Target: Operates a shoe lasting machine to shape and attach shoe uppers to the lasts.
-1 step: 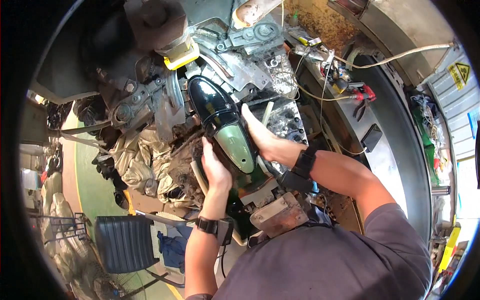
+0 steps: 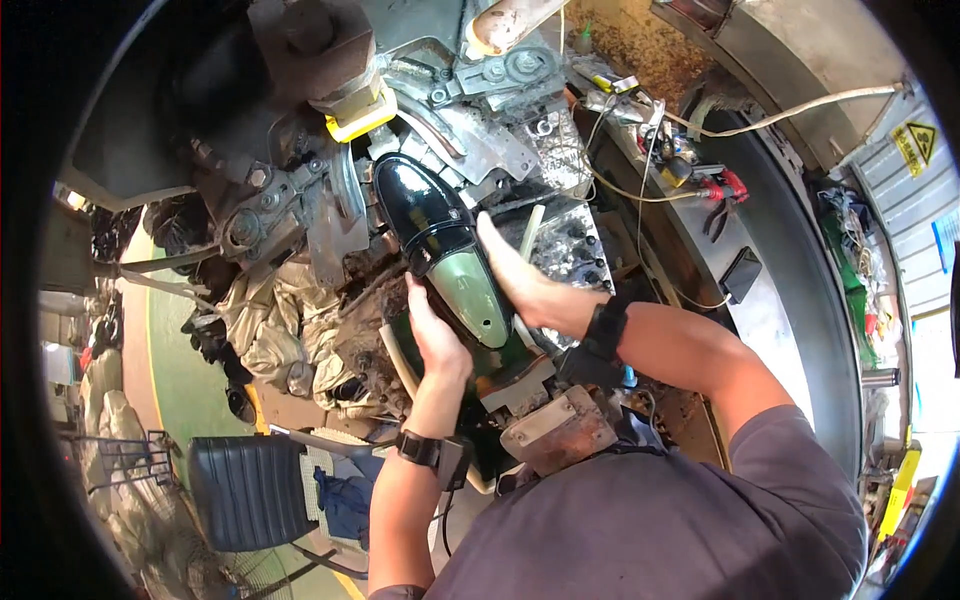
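A glossy black shoe upper [image 2: 418, 200] sits on a green shoe last [image 2: 470, 293], its toe pointing away from me among the metal parts of a machine. A small round hole shows near the last's heel end. My left hand [image 2: 437, 335] lies along the left side, fingers straight and close together. On the other side, my right hand [image 2: 520, 275] presses flat against the shoe's edge. Between them the two hands hold the shoe. The undersides of both palms and the shoe's lower side are hidden.
Metal machine arms [image 2: 265, 215] flank the toe, with a yellow-edged block [image 2: 362, 115] above it. Pliers [image 2: 718, 220], a red tool [image 2: 722, 187] and a black box [image 2: 742, 275] lie on the right ledge. A black chair [image 2: 245, 492] stands at lower left; cloth [image 2: 275, 330] is heaped nearby.
My left hand has shifted very slightly to the right and toward me. The shoe and my right hand stay almost in place.
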Action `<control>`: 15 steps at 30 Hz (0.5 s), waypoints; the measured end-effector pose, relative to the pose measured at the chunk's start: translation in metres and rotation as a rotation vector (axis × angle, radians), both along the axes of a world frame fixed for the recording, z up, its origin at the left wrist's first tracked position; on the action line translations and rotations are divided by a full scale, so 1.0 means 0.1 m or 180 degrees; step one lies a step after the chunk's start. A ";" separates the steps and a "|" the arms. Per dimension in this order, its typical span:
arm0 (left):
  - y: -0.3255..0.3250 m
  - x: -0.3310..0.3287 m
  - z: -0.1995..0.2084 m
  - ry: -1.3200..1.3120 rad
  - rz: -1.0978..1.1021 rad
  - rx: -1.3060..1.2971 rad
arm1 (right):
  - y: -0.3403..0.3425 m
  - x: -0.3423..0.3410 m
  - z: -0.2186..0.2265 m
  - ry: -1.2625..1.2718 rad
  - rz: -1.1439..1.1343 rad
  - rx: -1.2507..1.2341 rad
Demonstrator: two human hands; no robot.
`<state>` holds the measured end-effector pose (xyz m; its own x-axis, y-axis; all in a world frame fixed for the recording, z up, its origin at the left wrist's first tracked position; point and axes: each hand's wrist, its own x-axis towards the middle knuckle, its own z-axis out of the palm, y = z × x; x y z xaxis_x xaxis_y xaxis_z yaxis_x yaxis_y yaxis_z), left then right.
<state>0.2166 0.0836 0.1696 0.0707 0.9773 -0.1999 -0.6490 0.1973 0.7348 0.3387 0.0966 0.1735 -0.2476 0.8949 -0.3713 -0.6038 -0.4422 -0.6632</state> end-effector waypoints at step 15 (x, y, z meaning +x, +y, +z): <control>0.30 0.02 0.14 -0.0476 -0.0188 -0.0297 | -0.16 -0.25 -0.15 -0.0252 -0.0898 0.0029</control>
<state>0.2185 0.1133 0.1839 0.1631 0.9483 -0.2724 -0.7348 0.3010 0.6079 0.3133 0.0806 0.1588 0.0412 0.9276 -0.3712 -0.6483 -0.2579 -0.7164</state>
